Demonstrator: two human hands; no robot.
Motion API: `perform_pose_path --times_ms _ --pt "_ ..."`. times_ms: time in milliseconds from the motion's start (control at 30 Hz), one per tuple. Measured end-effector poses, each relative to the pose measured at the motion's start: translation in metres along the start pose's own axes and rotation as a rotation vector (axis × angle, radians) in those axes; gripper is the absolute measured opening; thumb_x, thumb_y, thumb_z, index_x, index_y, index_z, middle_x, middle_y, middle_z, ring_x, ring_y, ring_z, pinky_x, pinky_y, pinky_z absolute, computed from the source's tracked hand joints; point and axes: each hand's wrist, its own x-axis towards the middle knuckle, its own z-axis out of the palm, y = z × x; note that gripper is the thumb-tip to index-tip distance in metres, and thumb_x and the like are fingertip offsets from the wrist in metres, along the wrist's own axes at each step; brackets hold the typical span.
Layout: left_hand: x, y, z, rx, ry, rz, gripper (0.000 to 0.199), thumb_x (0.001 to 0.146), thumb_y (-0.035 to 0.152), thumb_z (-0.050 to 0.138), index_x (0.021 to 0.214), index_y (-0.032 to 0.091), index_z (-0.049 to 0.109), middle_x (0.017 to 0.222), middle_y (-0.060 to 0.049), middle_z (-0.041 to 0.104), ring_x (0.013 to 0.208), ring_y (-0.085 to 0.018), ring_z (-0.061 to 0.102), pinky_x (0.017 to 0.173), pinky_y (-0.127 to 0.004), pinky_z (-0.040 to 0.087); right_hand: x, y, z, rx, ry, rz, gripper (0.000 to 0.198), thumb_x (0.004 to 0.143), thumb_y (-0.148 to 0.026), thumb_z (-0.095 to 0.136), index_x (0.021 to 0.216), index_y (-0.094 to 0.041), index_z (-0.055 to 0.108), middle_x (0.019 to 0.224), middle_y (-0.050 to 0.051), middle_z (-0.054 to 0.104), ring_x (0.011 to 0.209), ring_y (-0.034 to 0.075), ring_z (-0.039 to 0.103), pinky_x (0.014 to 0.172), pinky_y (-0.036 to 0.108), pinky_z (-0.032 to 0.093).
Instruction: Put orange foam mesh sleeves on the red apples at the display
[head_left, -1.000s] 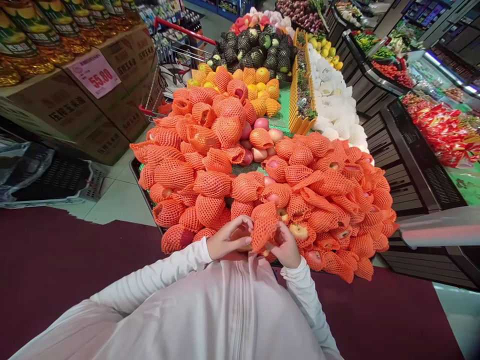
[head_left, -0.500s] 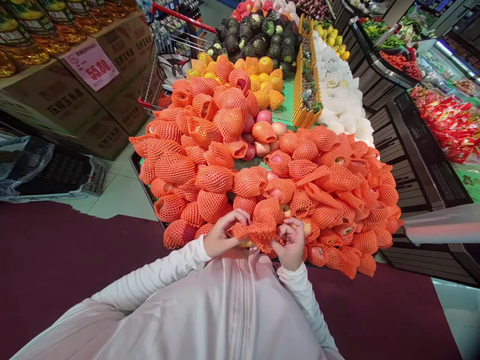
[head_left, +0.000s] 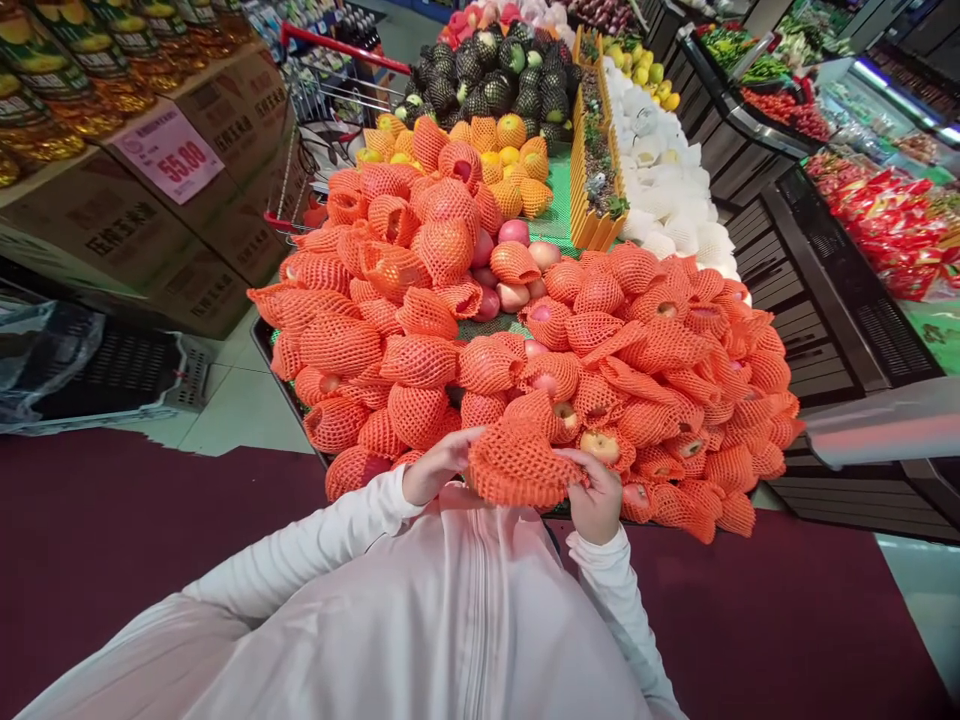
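Note:
An orange foam fruit net point(head_left: 521, 468) is stretched between my two hands at the near edge of the fruit display. My right hand point(head_left: 598, 498) pinches its right end between thumb and fingers. At the left end, my left hand point(head_left: 441, 466) has its fingers closed against the net, with the fingertips partly hidden. Whether a fruit lies inside this net cannot be seen. Just beyond it are apples in similar orange nets, one with its pale top point(head_left: 600, 446) showing beside my right hand.
Netted fruit point(head_left: 341, 345) is heaped on both sides. Bare apples point(head_left: 514, 297) lie in a gap on the green mat point(head_left: 553, 215). Farther back are yellow-netted oranges and dark-netted fruit point(head_left: 495, 85). A shopping cart point(head_left: 337, 95) stands back left, a black crate point(head_left: 112, 355) at left.
The bunched net has been spread wider between my hands. My right hand has moved slightly right, and the yellowish patch seen beneath the net is now covered.

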Motion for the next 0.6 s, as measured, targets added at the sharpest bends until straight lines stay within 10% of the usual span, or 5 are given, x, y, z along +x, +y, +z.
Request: perform_pose_path --times_ms 133,267,367,500,600 --pt "-0.003 -0.001 0.001 0.004 -0.088 -0.045 0.058 0.085 0.063 0.046 0.112 0.016 0.067 0.111 -0.011 0.069 0.107 -0.032 0.061 0.093 -0.044 0.044 -0.004 -0.002 0.006 0.062 0.013 0.058 0.044 0.077 -0.008 0.052 0.116 -0.024 0.065 0.107 0.004 0.073 0.093 0.018 0.069 0.082 0.029 0.055" --pt "0.0 0.008 0.005 0.145 -0.106 -0.101 0.038 0.076 0.042 0.073 0.101 0.014 0.071 0.1 -0.009 0.073 0.093 -0.026 0.066 0.085 -0.035 0.048 -0.004 -0.004 0.007 0.169 0.023 0.127 0.042 0.077 -0.011 0.054 0.115 -0.023 0.065 0.105 0.005 0.073 0.09 0.019 0.069 0.081 0.031 0.055" --pt "0.001 0.014 0.006 0.02 0.018 -0.097 0.035 0.075 0.043 0.072 0.094 0.013 0.072 0.089 -0.009 0.073 0.083 -0.025 0.068 0.077 -0.034 0.05 0.001 -0.007 0.004 0.315 0.016 0.164 0.028 0.078 -0.03 0.066 0.105 -0.023 0.069 0.097 0.007 0.073 0.083 0.021 0.068 0.076 0.033 0.055" --pt "-0.002 0.016 0.011 -0.201 0.208 -0.03 0.042 0.075 0.048 0.07 0.104 0.017 0.068 0.103 -0.01 0.071 0.095 -0.027 0.067 0.083 -0.037 0.051 0.011 -0.017 0.015 0.641 -0.06 0.25 0.062 0.08 -0.073 0.046 0.108 -0.022 0.068 0.096 0.012 0.069 0.089 0.026 0.067 0.079 0.04 0.055" --pt "-0.008 0.013 0.019 -0.259 0.179 -0.049 0.045 0.078 0.047 0.07 0.113 0.02 0.064 0.11 -0.009 0.069 0.1 -0.025 0.066 0.088 -0.037 0.05 0.012 -0.022 0.031 0.592 -0.207 0.364 0.068 0.089 -0.07 0.027 0.118 -0.021 0.064 0.106 0.013 0.068 0.099 0.025 0.066 0.085 0.042 0.054"
